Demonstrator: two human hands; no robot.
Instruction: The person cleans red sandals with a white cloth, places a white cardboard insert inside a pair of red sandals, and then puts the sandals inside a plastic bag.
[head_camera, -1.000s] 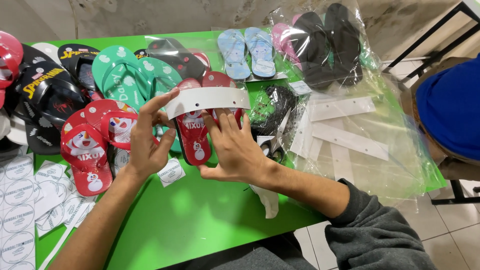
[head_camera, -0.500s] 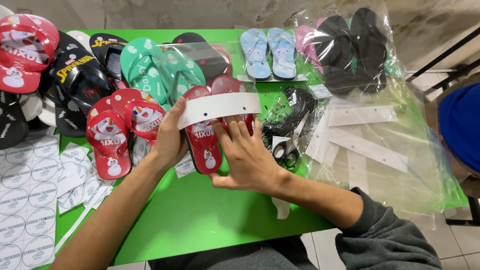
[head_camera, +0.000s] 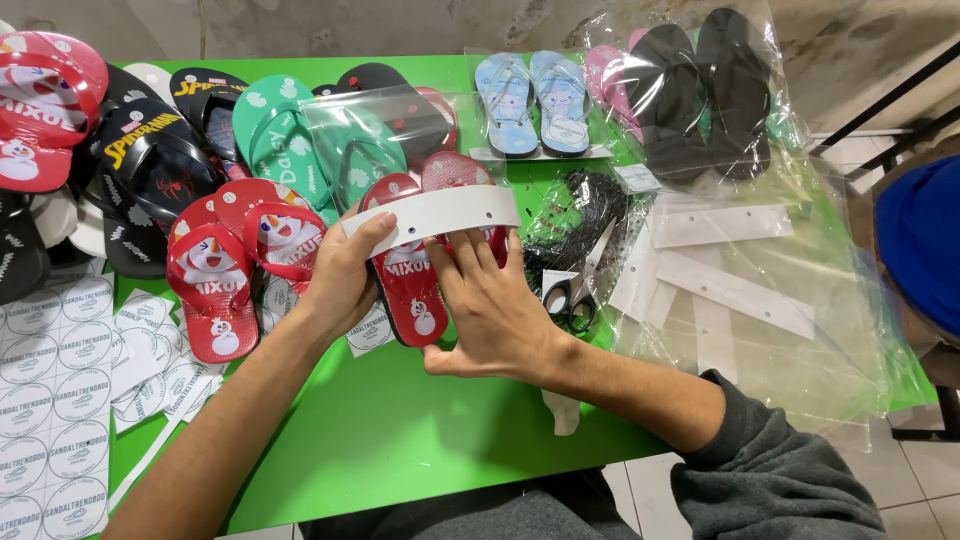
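Since a second ago the red sandal pair (head_camera: 425, 260) and its white card strip (head_camera: 432, 212) sit lower and nearer the body, over the green table (head_camera: 380, 430). The left hand (head_camera: 340, 275) pinches the strip's left end, thumb on top; the right hand (head_camera: 495, 305) grips the sandals from the right, fingers spread across the soles. Another red pair (head_camera: 235, 265) lies just left, scissors (head_camera: 570, 290) and clear bags (head_camera: 760, 300) right.

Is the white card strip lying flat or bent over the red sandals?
Bent: the white card strip arches across the red sandals, left hand and right hand holding them.
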